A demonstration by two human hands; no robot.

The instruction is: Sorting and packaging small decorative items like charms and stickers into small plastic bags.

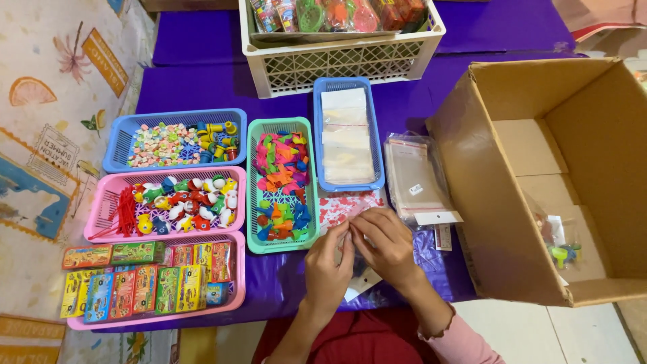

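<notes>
Left hand (328, 263) and right hand (385, 244) meet at lower centre, fingertips pinched together on small clear plastic bag (357, 280), mostly hidden under palms; contents unreadable. Card with red pattern (342, 205) partly covered just above. Green mesh tray (254, 189) of soft bright pieces at left. Corrugated cardboard box (512, 222) at right, cut off by frame edge. Glossy purple cloth (202, 87) beneath.

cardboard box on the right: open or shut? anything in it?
Open. The cardboard box lies tipped with its mouth toward the camera, flaps spread. Nearly empty: one clear bag of small toys rests inside near the front edge.
</notes>
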